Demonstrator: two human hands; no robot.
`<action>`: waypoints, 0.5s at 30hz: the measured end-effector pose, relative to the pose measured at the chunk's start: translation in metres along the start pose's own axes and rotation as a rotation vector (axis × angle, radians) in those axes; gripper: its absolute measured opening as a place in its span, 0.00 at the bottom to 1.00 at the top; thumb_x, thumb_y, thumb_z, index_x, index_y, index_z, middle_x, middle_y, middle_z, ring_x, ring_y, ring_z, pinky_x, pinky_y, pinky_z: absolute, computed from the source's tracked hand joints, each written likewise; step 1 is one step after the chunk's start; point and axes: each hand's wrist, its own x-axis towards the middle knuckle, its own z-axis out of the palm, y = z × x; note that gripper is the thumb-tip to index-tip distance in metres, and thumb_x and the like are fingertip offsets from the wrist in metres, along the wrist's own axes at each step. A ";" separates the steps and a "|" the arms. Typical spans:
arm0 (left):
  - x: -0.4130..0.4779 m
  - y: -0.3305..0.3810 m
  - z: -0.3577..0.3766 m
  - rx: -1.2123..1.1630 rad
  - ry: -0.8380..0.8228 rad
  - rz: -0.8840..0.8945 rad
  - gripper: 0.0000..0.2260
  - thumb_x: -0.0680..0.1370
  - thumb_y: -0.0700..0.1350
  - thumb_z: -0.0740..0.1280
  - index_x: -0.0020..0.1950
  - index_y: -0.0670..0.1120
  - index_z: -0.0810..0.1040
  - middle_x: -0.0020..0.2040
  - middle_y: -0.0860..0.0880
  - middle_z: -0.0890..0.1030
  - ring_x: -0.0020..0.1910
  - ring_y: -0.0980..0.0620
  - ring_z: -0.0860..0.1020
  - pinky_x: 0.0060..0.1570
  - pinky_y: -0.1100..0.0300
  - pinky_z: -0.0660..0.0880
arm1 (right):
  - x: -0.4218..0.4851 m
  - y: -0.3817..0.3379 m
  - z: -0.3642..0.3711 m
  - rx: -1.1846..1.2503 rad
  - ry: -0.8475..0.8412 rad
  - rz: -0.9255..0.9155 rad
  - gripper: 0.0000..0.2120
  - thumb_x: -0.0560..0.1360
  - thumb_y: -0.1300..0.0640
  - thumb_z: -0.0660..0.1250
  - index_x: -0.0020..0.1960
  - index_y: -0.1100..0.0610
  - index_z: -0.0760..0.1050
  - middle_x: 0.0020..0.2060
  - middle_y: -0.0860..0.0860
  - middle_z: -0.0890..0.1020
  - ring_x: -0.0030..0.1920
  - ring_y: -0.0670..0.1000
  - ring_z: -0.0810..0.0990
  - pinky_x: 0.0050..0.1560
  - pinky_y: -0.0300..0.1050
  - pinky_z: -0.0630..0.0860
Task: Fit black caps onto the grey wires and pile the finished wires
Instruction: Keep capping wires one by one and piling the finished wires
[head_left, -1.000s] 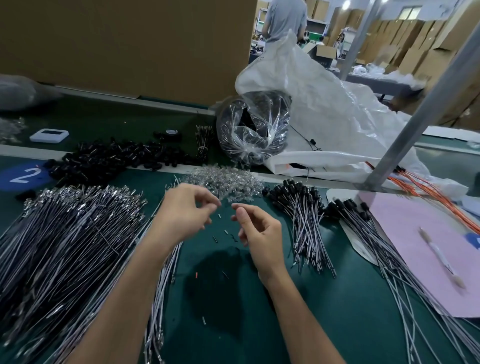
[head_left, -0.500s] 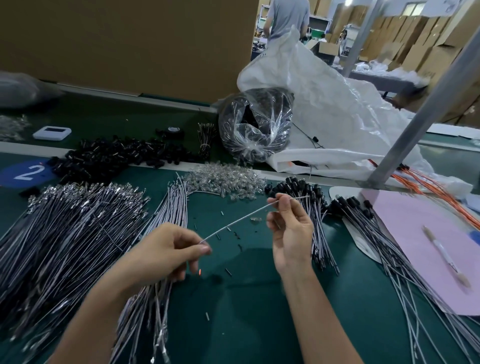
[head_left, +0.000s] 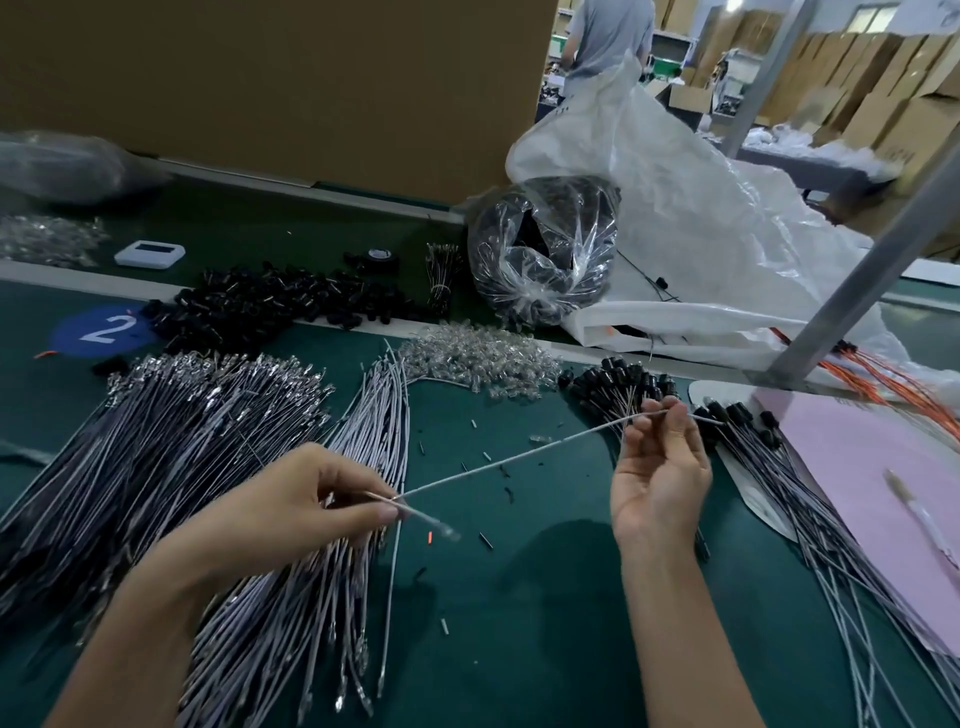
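A single grey wire (head_left: 519, 458) stretches between my two hands above the green table. My left hand (head_left: 291, 514) pinches its lower end, where a metal terminal sticks out past my thumb. My right hand (head_left: 660, 467) pinches the upper end between thumb and fingertips. No cap shows on this wire. Loose black caps (head_left: 270, 306) lie heaped at the back left. Uncapped grey wires (head_left: 171, 441) fill the left of the table, with a smaller bunch (head_left: 363, 447) under my left hand. Capped wires (head_left: 618, 384) are piled behind my right hand, and more capped wires (head_left: 779, 467) lie to the right.
A heap of clear plastic parts (head_left: 478, 358) lies behind the hands. A clear bag of black parts (head_left: 540, 254) and a large white sack (head_left: 701, 223) stand at the back. A pink sheet (head_left: 872, 467) with a pen (head_left: 919, 514) lies right, by a metal post (head_left: 872, 260). A person (head_left: 608, 36) stands far back.
A second ago both hands were close together at the table's middle holding nothing visible. Since then they took up one grey wire and drew apart, stretching it between them.
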 end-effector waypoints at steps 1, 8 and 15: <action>-0.001 -0.002 -0.001 -0.032 0.027 0.015 0.07 0.70 0.53 0.71 0.45 0.57 0.86 0.38 0.48 0.84 0.36 0.57 0.78 0.39 0.68 0.71 | 0.001 0.000 -0.001 -0.005 0.007 -0.005 0.06 0.78 0.61 0.64 0.44 0.59 0.78 0.33 0.51 0.82 0.31 0.45 0.79 0.33 0.33 0.76; -0.011 -0.011 -0.021 0.116 -0.151 0.140 0.13 0.71 0.60 0.73 0.55 0.62 0.83 0.50 0.57 0.84 0.55 0.58 0.80 0.61 0.57 0.69 | 0.006 -0.003 -0.006 0.216 -0.004 0.108 0.07 0.79 0.59 0.63 0.44 0.59 0.77 0.32 0.49 0.79 0.28 0.42 0.75 0.30 0.30 0.73; -0.007 -0.022 -0.028 0.101 0.497 -0.054 0.05 0.72 0.50 0.74 0.46 0.59 0.85 0.41 0.57 0.85 0.43 0.57 0.82 0.45 0.63 0.76 | 0.005 0.000 -0.010 0.455 -0.199 0.261 0.09 0.77 0.59 0.63 0.40 0.60 0.78 0.29 0.48 0.77 0.23 0.42 0.71 0.24 0.31 0.70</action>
